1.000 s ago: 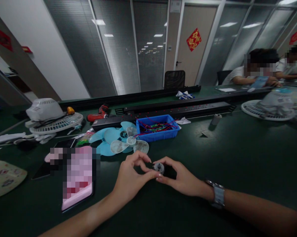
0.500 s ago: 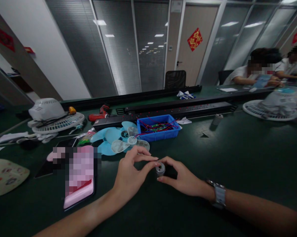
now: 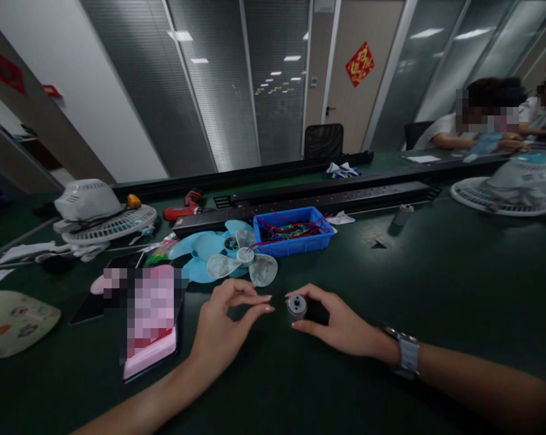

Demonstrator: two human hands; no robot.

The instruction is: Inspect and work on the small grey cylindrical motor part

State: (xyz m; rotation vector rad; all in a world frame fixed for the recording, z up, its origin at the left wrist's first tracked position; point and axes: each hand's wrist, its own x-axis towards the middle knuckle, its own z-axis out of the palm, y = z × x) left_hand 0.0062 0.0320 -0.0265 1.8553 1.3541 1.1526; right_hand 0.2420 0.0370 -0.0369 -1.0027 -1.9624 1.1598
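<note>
My right hand (image 3: 334, 314) grips a small silver cylindrical motor (image 3: 297, 307) between thumb and fingers. The motor stands upright on the dark green table, its round end with dark holes facing up. To its left, my left hand (image 3: 230, 317) is apart from it, thumb and fingertips slightly separated, with nothing visible between them. Beyond that hand lie light blue fan blades (image 3: 200, 248) and a greyish fan blade set (image 3: 264, 269). A blue bin (image 3: 295, 244) of red wires and green parts sits behind the motor.
A similar small motor (image 3: 405, 212) stands farther right. Long black metal rails (image 3: 300, 202) cross the table behind a red drill (image 3: 182, 212). White fan housings (image 3: 89, 202) stand at both sides. A pink phone (image 3: 150, 359) lies left; other people sit at the far right.
My left hand has drawn back leftward from the top of the motor, uncovering its end. My right hand keeps its grip on the motor.
</note>
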